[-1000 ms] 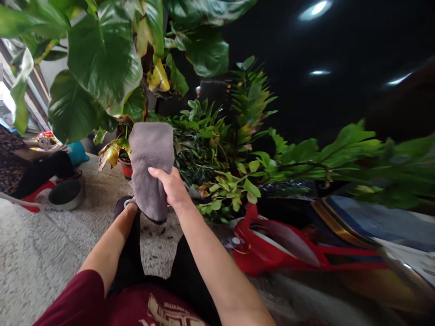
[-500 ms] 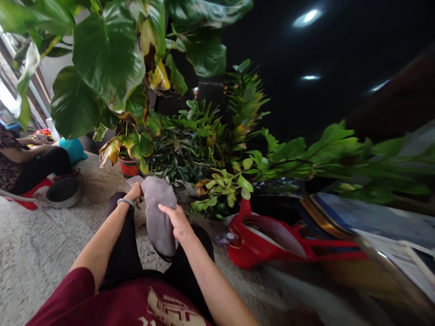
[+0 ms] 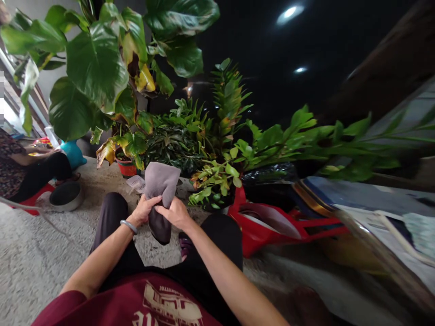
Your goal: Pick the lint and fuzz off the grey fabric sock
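Observation:
A soft grey cloth piece (image 3: 163,179), long and flat with a much darker lower end, is held upright between my knees. I cannot make out its exact kind. My left hand (image 3: 144,210) grips its left side, thumb across the front. From the right, my right hand (image 3: 175,213) grips it at the same height, its thumb also on the front near the left thumb. The cloth bends inward where both hands press. Behind it on the ground lies a clear packet with a white label (image 3: 136,183).
Potted plants (image 3: 170,140) stand close ahead, one in a red pot (image 3: 127,168). To my right is a red bag (image 3: 258,235) beside a cluttered surface (image 3: 367,194). At far left a person (image 3: 20,167) sits near a grey basin (image 3: 66,197) and a blue bag (image 3: 73,154).
My left hand has come back from near the packet and now holds the cloth piece too. The piece has been turned or folded, and my right hand grips lower. My view has shifted slightly.

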`<state>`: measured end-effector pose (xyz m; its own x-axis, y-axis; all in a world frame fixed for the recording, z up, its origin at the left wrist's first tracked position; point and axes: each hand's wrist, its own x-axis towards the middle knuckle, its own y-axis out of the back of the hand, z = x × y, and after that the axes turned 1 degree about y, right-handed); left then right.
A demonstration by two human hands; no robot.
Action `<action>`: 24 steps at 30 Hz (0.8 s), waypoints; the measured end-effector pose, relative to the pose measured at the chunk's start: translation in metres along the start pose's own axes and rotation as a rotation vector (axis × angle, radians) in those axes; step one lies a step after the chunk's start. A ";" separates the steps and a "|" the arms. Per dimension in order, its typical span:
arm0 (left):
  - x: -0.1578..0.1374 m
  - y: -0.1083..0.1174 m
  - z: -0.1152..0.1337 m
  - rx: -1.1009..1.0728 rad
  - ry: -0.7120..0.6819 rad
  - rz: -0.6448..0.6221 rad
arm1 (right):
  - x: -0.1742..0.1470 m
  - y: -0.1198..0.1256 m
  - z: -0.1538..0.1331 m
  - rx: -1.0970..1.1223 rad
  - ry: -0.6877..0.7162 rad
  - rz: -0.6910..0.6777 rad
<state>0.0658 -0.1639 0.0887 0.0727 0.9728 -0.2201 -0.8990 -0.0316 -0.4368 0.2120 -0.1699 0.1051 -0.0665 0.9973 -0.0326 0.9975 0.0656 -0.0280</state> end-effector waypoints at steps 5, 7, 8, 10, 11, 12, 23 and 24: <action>-0.005 0.013 0.021 0.064 0.012 0.143 | 0.054 0.055 0.004 -0.045 -0.137 0.120; -0.008 0.011 0.038 0.110 0.031 0.138 | 0.080 0.067 0.010 0.101 -0.249 0.286; -0.008 0.006 0.049 0.134 0.030 0.113 | 0.092 0.070 0.013 0.184 -0.274 0.341; -0.005 -0.013 0.077 0.178 -0.028 0.048 | 0.111 0.073 0.017 0.340 -0.279 0.393; 0.000 -0.026 0.092 0.199 -0.078 0.013 | 0.119 0.074 0.018 0.402 -0.275 0.400; 0.006 -0.041 0.107 0.219 -0.139 -0.021 | 0.126 0.074 0.019 0.453 -0.268 0.400; 0.030 -0.041 0.043 0.460 0.170 -0.173 | 0.142 0.080 0.047 0.502 -0.159 0.360; 0.022 -0.035 0.038 0.470 0.226 -0.231 | 0.140 0.082 0.051 0.489 -0.144 0.353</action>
<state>0.0823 -0.1324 0.1322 0.3348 0.8674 -0.3682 -0.9404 0.3322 -0.0725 0.2832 -0.0268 0.0474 0.2285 0.9391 -0.2567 0.8350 -0.3246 -0.4442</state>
